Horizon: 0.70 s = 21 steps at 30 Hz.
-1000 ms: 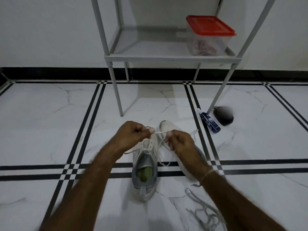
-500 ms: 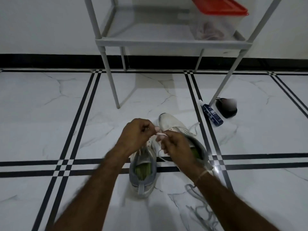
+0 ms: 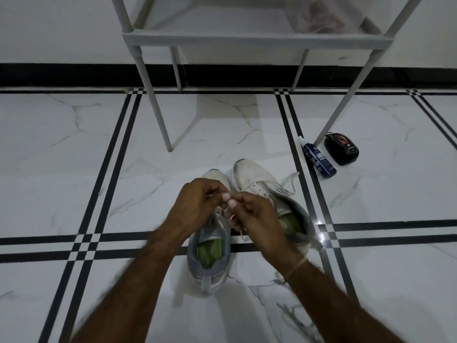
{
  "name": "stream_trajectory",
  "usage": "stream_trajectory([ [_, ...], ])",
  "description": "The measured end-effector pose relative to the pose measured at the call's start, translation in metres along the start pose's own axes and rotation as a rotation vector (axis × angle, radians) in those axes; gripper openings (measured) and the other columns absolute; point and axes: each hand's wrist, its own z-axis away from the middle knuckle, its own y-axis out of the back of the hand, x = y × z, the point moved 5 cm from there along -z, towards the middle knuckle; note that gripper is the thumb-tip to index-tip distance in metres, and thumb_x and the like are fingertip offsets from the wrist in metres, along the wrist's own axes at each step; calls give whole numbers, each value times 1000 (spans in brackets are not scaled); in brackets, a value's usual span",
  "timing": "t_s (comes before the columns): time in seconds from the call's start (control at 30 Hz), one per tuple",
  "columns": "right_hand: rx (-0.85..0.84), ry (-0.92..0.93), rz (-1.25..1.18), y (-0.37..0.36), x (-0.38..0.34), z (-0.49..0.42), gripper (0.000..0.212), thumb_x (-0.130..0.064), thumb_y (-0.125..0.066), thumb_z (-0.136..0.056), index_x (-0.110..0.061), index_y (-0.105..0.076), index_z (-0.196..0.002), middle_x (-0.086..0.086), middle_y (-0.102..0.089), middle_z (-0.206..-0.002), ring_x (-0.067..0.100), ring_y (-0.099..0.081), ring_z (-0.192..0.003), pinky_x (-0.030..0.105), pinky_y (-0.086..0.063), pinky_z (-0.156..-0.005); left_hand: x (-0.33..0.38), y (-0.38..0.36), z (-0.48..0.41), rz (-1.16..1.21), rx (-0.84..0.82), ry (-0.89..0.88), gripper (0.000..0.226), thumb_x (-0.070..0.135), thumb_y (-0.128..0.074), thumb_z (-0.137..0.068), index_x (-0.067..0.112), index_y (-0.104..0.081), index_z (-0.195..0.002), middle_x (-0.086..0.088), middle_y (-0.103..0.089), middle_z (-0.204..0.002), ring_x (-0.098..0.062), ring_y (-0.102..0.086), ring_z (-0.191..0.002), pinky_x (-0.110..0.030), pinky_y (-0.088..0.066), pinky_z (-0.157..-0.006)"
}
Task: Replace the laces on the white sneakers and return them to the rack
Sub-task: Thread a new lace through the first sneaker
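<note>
Both hands were busy in front of the rack (image 3: 257, 42), low over the floor (image 3: 74, 169); the left hand (image 3: 197, 204) was curled tight, thumb and fingertips pinched together on a white lace (image 3: 241, 234), though most of the lace was hidden there; the right hand (image 3: 249, 214) met it fingertip to fingertip, pinching the same lace, a loose end of which dropped below its fingers; a thin thread band (image 3: 296, 266) circled the right wrist. The 2 white sneakers stood side by side in front of the rack, toes pointing toward it, green insoles showing; the left sneaker (image 3: 210, 258) sat on the side of the rack's front-left leg, directly beneath the hands; the right sneaker (image 3: 257, 179) sat on the side of the front-right leg, toe slightly closer to the rack, its own lace (image 3: 290, 180) loose across the top. A blue tube (image 3: 319, 157) lay touching or just beside the rack's front-right leg; a black round object (image 3: 342, 149) sat just beyond that leg. On the rack's shelf stood a clear container (image 3: 319, 18), its contents too blurred to tell; a tangle of grey laces (image 3: 294, 318) lay far out in front of the rack, by the right forearm.
</note>
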Motion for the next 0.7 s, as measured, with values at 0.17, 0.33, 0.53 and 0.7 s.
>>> stream_trajectory([
  [0.17, 211, 1, 80, 24, 16, -6, 17, -13, -63, -99, -9, -72, -85, 7, -67, -65, 8, -57, -53, 18, -44, -51, -22, 11, 1, -35, 83, 101, 13, 17, -74, -90, 17, -76, -78, 5, -73, -66, -3, -67, -64, -16, -49, -64],
  [0.33, 273, 80, 303, 25, 28, -10, 9, -13, -69, -94, -21, -72, -92, -9, -73, -85, 2, -66, -76, 29, -55, -69, -33, 14, 6, 71, 129, 189, 9, 10, -75, -89, 11, -75, -80, -1, -73, -65, -6, -65, -53, -14, -50, -54],
  [0.53, 83, 89, 97, -2, 21, -13, 21, -12, -72, -93, -21, -73, -112, -2, -76, -96, 14, -73, -86, 30, -60, -69, -25, -4, 4, 151, 86, 147, 16, 5, -62, -97, 11, -75, -89, -7, -75, -70, -23, -73, -66, -30, -60, -63],
  [0.7, 160, 80, 158, 7, 27, -20, 11, -11, -72, -92, -20, -76, -87, -5, -75, -77, 9, -68, -71, 23, -52, -64, -29, -1, 5, 168, 192, 177, 9, 12, -78, -86, 8, -72, -81, -4, -74, -65, -14, -71, -59, -21, -58, -60],
])
